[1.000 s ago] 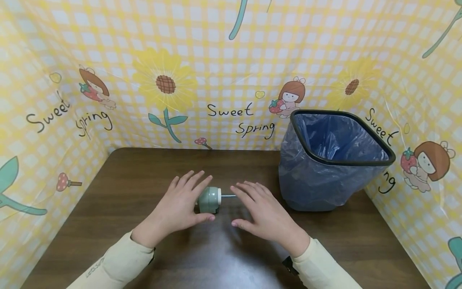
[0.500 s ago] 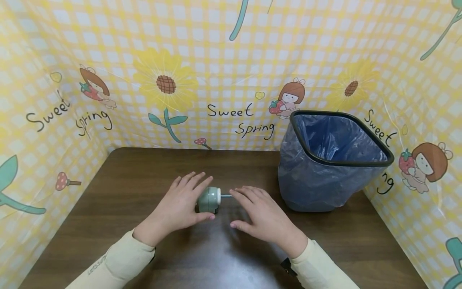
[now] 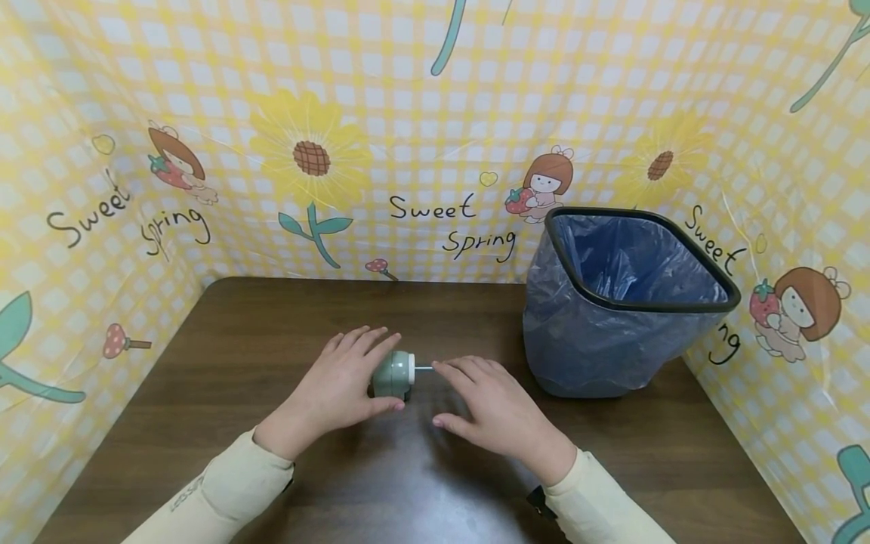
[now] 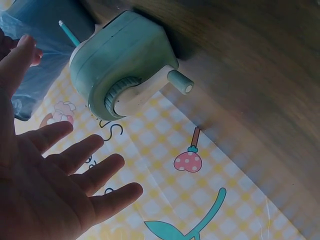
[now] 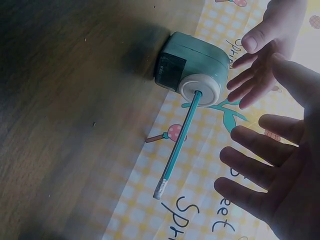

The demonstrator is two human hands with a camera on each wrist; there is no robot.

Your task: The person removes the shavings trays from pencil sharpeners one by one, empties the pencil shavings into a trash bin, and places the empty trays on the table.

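A green crank pencil sharpener (image 3: 392, 375) stands on the wooden table between both hands. A teal pencil (image 5: 179, 145) sticks out of its round white front, the worn eraser end (image 5: 160, 190) pointing away. On the opposite side, the left wrist view shows a pale crank handle (image 4: 147, 90) with a green knob. My left hand (image 3: 340, 384) hovers beside the sharpener with fingers spread, partly covering it in the head view. Fingers extended, my right hand (image 3: 495, 408) is held over the pencil's outer end and hides it in that view. Both hands hold nothing.
A trash bin (image 3: 625, 347) with a dark rim and bluish plastic liner stands at the back right of the table (image 3: 285, 310). Yellow checked cloth (image 3: 421, 136) with flower and cartoon prints encloses the back and sides.
My right hand has sunk very slightly toward the pencil. The left hand, sharpener, pencil and bin keep nearly the same places.
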